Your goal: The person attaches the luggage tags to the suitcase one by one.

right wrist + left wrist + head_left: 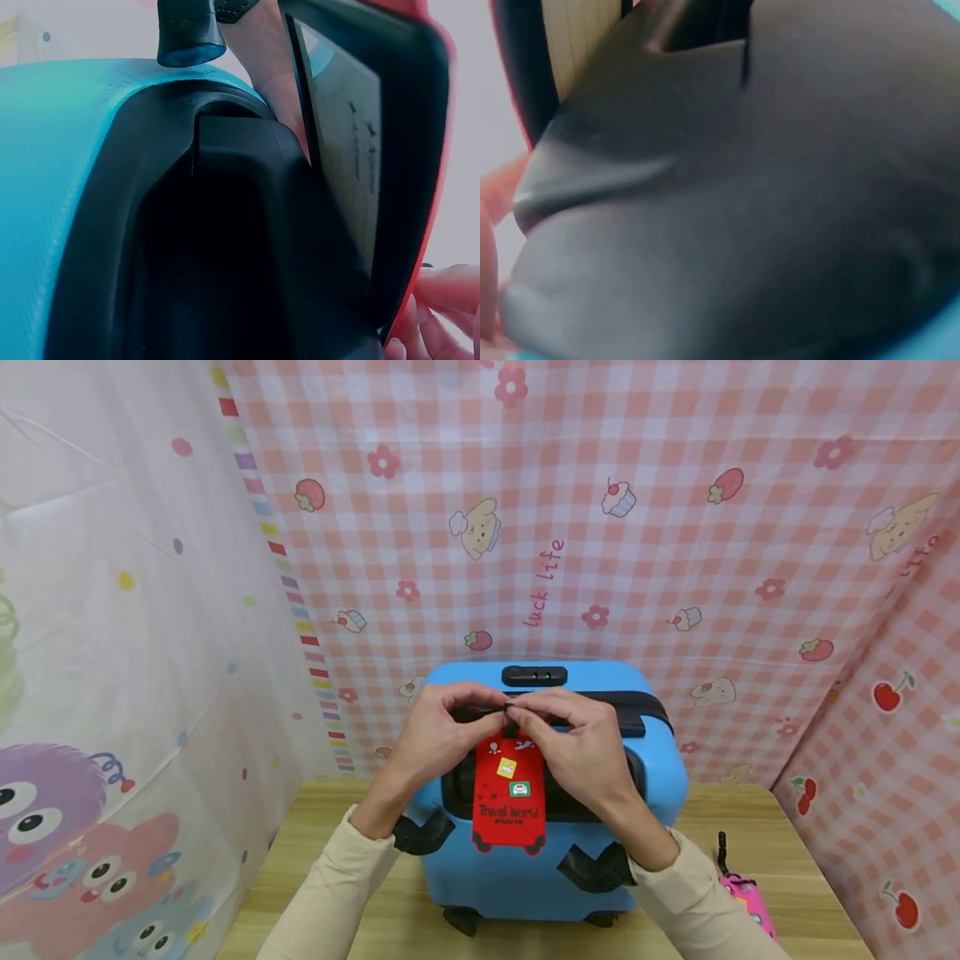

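Note:
A small light-blue suitcase (525, 881) stands upright in the middle of the head view. A red luggage tag (508, 797), printed with small pictures and lettering, hangs before its black recessed panel. At the tag's top, my left hand (438, 739) and right hand (588, 752) meet, thumbs and fingertips pinching the thin black strap (510, 710). The hands hide most of the strap and part of the black handle behind. In the right wrist view the tag's back shows a pale card (349, 142) in a black frame. The left wrist view is filled by the black handle (780, 172).
A black combination lock (534, 676) sits on the suitcase top. On the wooden table (795, 852) at the right lies a pink tag (750, 902) with a black strap, partly behind my right sleeve. Patterned curtains (637, 552) hang behind and at both sides.

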